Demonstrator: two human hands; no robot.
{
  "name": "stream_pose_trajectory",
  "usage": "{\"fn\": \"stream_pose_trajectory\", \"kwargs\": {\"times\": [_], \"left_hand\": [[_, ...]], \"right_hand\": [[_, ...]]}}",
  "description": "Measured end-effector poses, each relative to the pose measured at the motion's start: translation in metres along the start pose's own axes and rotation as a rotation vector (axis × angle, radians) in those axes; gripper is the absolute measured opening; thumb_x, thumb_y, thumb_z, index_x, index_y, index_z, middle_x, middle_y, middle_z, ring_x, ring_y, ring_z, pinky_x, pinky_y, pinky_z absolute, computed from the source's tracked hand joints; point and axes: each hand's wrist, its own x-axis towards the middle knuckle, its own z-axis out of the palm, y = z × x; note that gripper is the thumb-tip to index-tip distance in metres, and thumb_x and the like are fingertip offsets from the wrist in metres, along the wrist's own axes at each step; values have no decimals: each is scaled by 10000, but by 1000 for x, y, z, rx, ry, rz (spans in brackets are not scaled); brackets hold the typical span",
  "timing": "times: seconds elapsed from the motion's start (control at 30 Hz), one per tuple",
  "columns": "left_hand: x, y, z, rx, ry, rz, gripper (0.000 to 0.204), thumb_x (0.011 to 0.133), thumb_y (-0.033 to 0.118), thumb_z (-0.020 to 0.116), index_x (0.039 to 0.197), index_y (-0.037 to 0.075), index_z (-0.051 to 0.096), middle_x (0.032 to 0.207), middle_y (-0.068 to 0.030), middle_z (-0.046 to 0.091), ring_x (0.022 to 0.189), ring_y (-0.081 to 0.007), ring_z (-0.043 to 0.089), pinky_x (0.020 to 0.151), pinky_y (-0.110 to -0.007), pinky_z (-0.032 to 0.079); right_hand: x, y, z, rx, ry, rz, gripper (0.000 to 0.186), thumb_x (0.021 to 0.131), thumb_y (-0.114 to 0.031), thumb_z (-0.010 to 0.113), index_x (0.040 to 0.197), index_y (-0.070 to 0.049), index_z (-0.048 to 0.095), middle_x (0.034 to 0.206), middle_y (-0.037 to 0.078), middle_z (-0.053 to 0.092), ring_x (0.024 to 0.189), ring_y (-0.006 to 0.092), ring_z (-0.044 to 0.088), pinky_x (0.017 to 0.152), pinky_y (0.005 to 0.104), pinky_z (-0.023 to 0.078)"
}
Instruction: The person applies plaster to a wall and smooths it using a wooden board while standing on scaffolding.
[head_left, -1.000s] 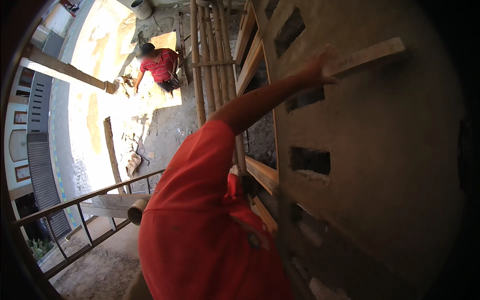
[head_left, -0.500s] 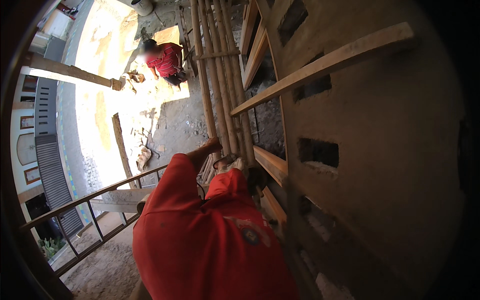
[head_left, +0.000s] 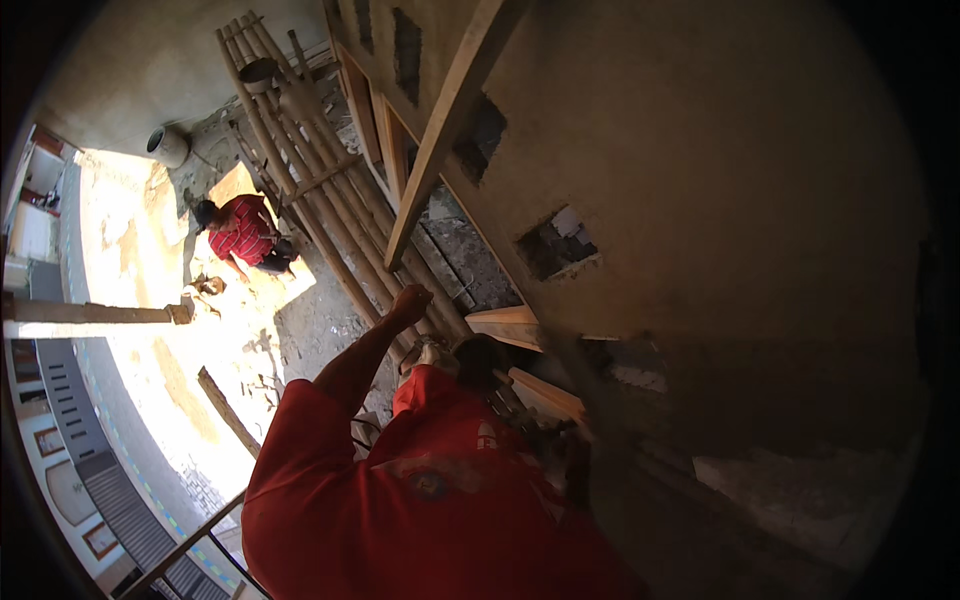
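My left arm in a red sleeve reaches forward over a scaffold deck of bamboo poles [head_left: 330,215]. My left hand [head_left: 410,303] is closed, with its fingers curled just above or against the poles. Whatever it may hold is hidden. Below that hand my foot [head_left: 430,355] shows in part on the poles, beside a dark rounded object [head_left: 480,358] whose kind I cannot tell. I cannot make out my right hand; the area right of my red shirt [head_left: 430,500] is in deep shade.
A long timber [head_left: 450,130] slants from the deck toward the plastered wall [head_left: 720,200], which has rectangular openings. Below left, a person in a red striped shirt [head_left: 245,230] bends over the ground. A bucket [head_left: 168,146] stands farther off. A metal railing [head_left: 190,540] runs at lower left.
My view has turned, so the deck now slants to the upper left and its far end shows. My left arm stretches farther out, with the hand over the poles.
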Motion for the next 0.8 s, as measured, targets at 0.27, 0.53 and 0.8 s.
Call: {"fn": "stream_pose_trajectory", "kwargs": {"times": [0.27,0.53,0.8], "left_hand": [[-68,368,34,200,-137,1046,579,851,281,669,1321,52,420,1192,-228,498,1061,-369,543,868,-437,460],[-92,658,21,-54,816,1983,705,881,443,579,1415,58,325,1436,-260,291,1323,-422,299,1046,-562,291],[-52,746,76,252,1282,1739,825,866,703,364,1405,78,359,1376,-294,349,1336,-479,231,977,-693,248]], "right_hand": [[-61,165,8,495,305,503,416,907,-404,530,1150,-73,600,947,118,691,786,278,671,705,450,502],[-128,256,83,1115,514,748,216,965,-204,461,1093,-45,533,794,180,626,457,213,493,378,316,350],[-122,271,166,1282,493,649,243,904,-242,511,1113,-118,523,839,201,637,571,272,605,452,391,475]]}}
